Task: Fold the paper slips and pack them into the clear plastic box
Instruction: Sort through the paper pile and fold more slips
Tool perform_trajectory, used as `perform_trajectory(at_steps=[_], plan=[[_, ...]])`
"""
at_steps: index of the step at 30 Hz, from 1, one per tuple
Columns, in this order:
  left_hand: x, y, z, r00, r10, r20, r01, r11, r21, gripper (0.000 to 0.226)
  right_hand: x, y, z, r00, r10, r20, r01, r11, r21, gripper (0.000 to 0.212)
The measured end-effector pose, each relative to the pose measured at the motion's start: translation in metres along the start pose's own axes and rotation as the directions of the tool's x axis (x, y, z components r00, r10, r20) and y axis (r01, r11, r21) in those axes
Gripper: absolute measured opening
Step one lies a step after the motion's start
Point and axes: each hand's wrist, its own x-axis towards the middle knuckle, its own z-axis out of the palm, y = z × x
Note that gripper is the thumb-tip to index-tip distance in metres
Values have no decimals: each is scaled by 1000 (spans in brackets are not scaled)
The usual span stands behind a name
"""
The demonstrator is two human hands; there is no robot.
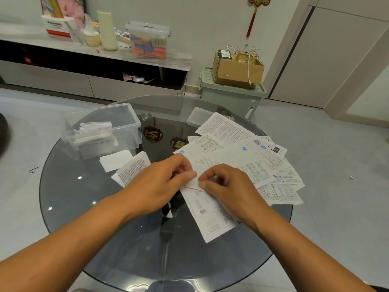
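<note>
While a paper slip (202,199) is pinched by both hands (162,184) (229,186), edges should be aligned before creasing.

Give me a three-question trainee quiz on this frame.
1. True or false: the clear box already holds folded slips.
2. The unfolded slips lie mostly on which side of the table: A left, B right?
3. Fill in: the left hand and right hand pinch one ____.

Key: 1 true; 2 B; 3 slip.
</note>
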Motion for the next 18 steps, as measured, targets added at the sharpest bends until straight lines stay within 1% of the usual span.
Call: perform_trajectory(at_steps=[1,2,4,5,6,7,11,12,13,15,17,18], plan=[[0,0,-1,999,-6,32,6,1000,12,27,0,-1,-1,1000,-9,14,8,1000,14,3],[0,0,-2,998,-5,65,1,999,53,41,0,-2,-3,998,-16,57,15,1000,18,6],[0,-1,-1,993,34,110,-56,977,203,59,-2,-5,-7,982,-20,185,27,999,-38,27],[1,-2,0,992,65,112,-93,959,269,64,-3,-6,-9,976,-15,218,33,997,-77,40],[2,-3,1,990,96,104,-123,944,307,65,-2,-6,-9,977,-16,213,40,993,-109,46],[3,-4,1,989,116,94,-141,934,328,65,-2,-5,-7,983,-22,185,48,989,-138,48],[6,-5,4,989,146,29,-147,926,347,52,0,-2,1,993,-103,63,116,953,-281,41],[6,-5,5,989,148,5,-141,931,337,47,0,-1,3,992,-120,29,123,950,-288,37],[6,-5,6,990,140,-23,-126,943,307,42,0,0,5,992,-124,-5,119,957,-265,32],[5,-5,6,992,103,-79,-87,978,191,34,1,3,5,994,-89,-65,82,992,-101,24],[4,-4,6,994,52,-99,-45,997,68,28,2,3,4,998,-18,-60,24,995,102,20],[4,-2,6,995,31,-90,-28,999,34,26,2,3,3,999,0,-43,7,988,152,20]])
